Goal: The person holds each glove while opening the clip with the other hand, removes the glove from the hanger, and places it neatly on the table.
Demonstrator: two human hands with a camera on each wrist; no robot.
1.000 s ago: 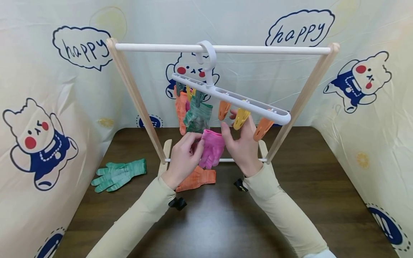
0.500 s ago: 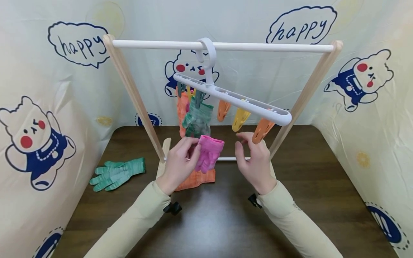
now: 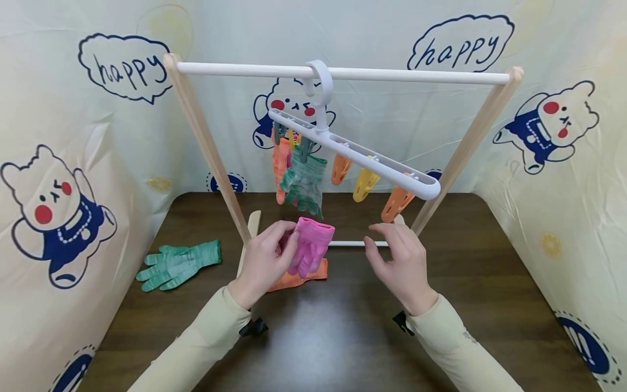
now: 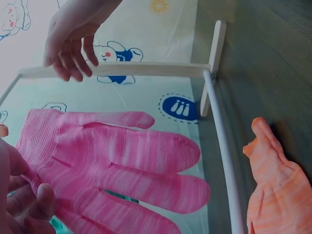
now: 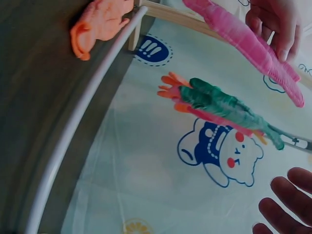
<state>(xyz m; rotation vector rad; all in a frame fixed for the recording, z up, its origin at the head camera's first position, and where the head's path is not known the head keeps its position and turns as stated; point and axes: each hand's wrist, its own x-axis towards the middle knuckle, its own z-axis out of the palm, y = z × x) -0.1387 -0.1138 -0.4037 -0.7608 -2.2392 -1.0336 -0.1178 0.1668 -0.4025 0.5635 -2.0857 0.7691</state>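
Observation:
My left hand (image 3: pixel 264 260) pinches a pink knit glove (image 3: pixel 312 246) by the side of its cuff, fingers of the glove hanging down. In the left wrist view the pink glove (image 4: pixel 112 161) spreads out broad and flat. To the right, my right hand (image 3: pixel 399 262) holds nothing, its fingers loosely bent below an orange clothespin (image 3: pixel 397 203) at the hanger's near end. The white hanger (image 3: pixel 350 149) also carries a yellow clothespin (image 3: pixel 366 184) and another orange clothespin (image 3: pixel 340 169), both with nothing in them. A green glove (image 3: pixel 305 182) and an orange glove (image 3: pixel 281 166) hang from its far half.
The hanger hooks over the white rod (image 3: pixel 416 75) of a wooden-sided rack (image 3: pixel 208 144). On the dark table (image 3: pixel 333 337) lie a green glove (image 3: pixel 181 264) at the left and an orange glove (image 3: pixel 306 275), partly behind the left hand. Printed cloth surrounds the table.
My right hand has come away from the clothespins, moving down and to the right. The left hand has lowered slightly with the pink glove, drawing it away from the hanging green glove.

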